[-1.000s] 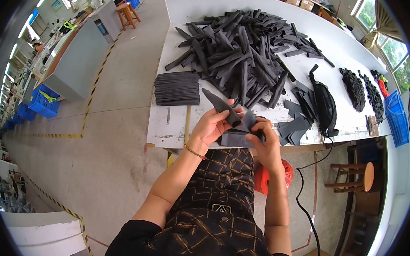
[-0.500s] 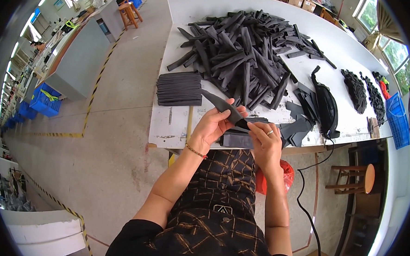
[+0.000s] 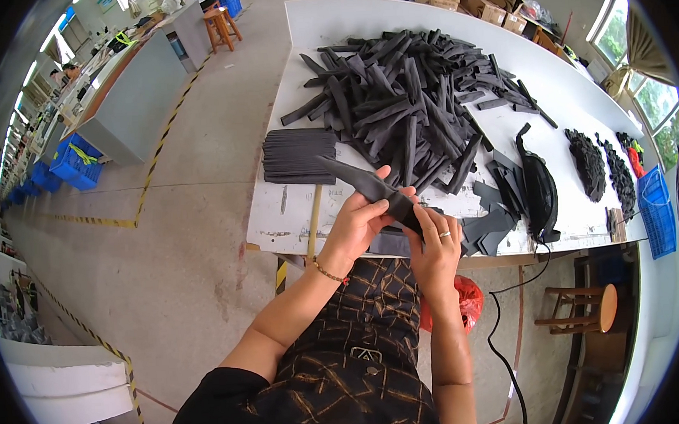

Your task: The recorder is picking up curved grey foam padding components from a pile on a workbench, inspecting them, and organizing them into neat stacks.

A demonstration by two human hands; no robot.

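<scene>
Between my two hands, over the table's near edge, is a flat black fabric sleeve [image 3: 369, 186] that runs slantwise to a pointed far-left end. My left hand [image 3: 364, 218] grips its middle, thumb on top and fingers beneath. At the near-right end, my right hand [image 3: 436, 247] pinches the sleeve with thumb and fingers. Just past the pointed end lies a neat stack of folded black sleeves [image 3: 300, 156]. Behind my hands spreads a large loose heap of similar black sleeves [image 3: 403, 101]. Dark flat pieces [image 3: 485, 231] lie right of my right hand, and another is partly hidden beneath my hands.
The white table [image 3: 278, 215] has a raised back board. On its right are a black zippered pouch [image 3: 538, 190] and bundles of black pieces [image 3: 585, 164]. A blue basket [image 3: 656, 212] hangs at the right edge. Below stand a red bag [image 3: 469, 301], a wooden stool [image 3: 583, 309] and a cable [image 3: 500, 342].
The held sleeve's pointed end has swung left toward the stack, and more of its near-right end shows. My right hand has moved slightly left and down. The whole view has shifted a little.
</scene>
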